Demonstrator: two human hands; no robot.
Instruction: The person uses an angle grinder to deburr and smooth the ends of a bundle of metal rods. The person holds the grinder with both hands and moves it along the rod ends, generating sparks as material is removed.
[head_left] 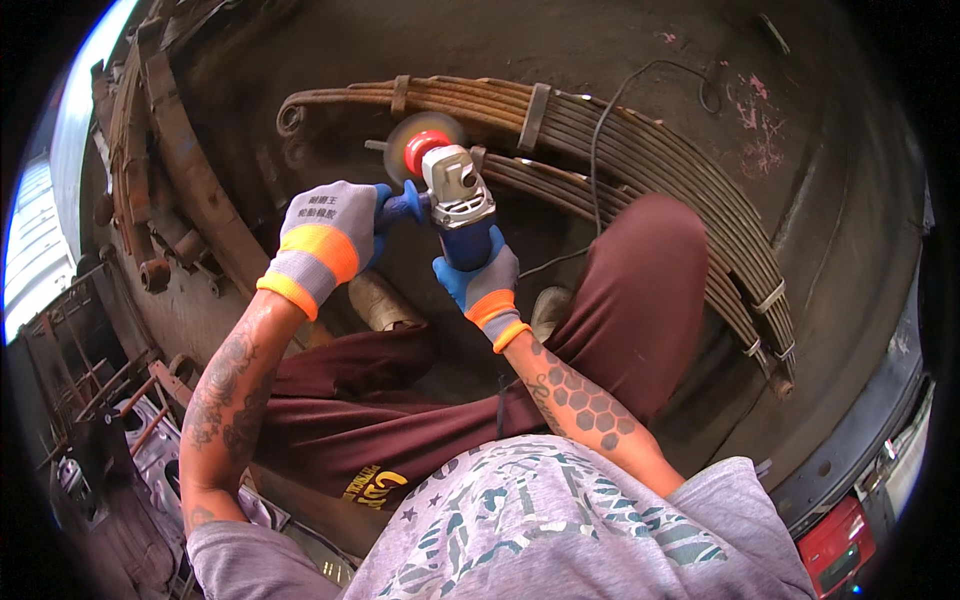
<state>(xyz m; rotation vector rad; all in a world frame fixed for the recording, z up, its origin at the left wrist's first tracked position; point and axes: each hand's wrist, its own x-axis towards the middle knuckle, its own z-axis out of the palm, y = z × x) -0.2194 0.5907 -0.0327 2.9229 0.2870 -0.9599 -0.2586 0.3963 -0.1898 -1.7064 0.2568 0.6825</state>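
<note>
Both my hands, in grey, orange and blue work gloves, hold an angle grinder (462, 192) in front of me. My left hand (335, 228) wraps round the blue side handle (404, 207). Around the blue body below the silver gear head, my right hand (486, 278) is closed. The round disc (407, 147) with its red centre looks blurred, as if spinning. Just beyond the disc lies a rusty leaf spring pack (460, 97) with clamps round it. A second leaf spring (560, 184) lies on the near side of it. Whether the disc touches metal, I cannot tell.
A dark power cord (594, 150) loops over the springs. Rusty leaf springs and brackets (180, 150) stand at the left. My bent knee (650, 280) is close to the right of the grinder. A red lamp (838, 545) shows at the lower right.
</note>
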